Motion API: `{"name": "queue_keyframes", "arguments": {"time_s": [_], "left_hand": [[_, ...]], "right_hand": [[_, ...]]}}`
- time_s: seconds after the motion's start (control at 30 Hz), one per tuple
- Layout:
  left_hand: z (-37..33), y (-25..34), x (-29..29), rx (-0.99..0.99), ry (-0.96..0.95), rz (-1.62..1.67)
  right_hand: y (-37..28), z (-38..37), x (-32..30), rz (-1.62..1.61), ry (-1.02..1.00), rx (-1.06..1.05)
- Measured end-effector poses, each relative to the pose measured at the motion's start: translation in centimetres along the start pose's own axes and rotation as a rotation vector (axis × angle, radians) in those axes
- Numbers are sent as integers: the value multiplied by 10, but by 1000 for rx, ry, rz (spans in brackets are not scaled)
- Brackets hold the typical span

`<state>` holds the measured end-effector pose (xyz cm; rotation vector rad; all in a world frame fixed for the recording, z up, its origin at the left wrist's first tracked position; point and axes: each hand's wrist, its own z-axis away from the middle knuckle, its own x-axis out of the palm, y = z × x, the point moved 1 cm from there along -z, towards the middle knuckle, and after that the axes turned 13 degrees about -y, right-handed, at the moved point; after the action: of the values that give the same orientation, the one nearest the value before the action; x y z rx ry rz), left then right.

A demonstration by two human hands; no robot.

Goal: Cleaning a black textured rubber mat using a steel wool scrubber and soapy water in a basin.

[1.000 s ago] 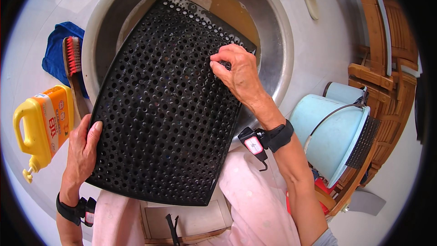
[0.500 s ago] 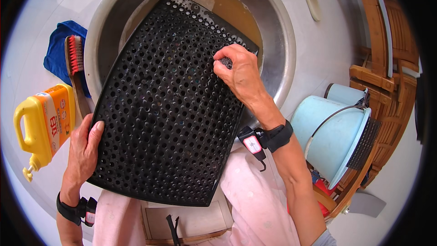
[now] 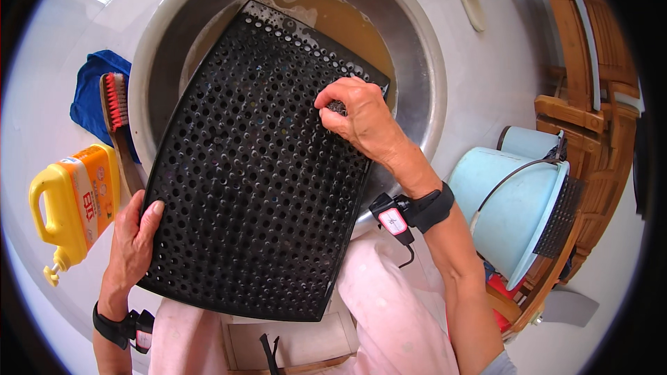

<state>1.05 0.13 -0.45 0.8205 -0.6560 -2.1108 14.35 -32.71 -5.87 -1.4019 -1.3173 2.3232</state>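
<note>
Head view shows only a small change from half a second ago: the scene sits slightly lower in the picture, and the right hand, fingers curled around a dark, wiry scouring pad, has shifted a touch on the black perforated mat, near its right edge. The mat slants across the metal basin, far end at the murky water, near end over the person's lap. The left hand grips the mat's left edge as before, thumb on top, fingers partly hidden. So slight a shift suggests short rubbing strokes within one patch, the left hand steadying the mat; the brush lies beside the basin.
</note>
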Motion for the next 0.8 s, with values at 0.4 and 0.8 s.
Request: {"name": "queue_keyframes", "arguments": {"time_s": [0.4,0.8], "left_hand": [[15,5,-1,44,-13,-115],[10,0,2,26,-23,-178]], "right_hand": [[-3,-4,-21,-68,137,138],[-3,-23,-16,-287,-89,85]]}}
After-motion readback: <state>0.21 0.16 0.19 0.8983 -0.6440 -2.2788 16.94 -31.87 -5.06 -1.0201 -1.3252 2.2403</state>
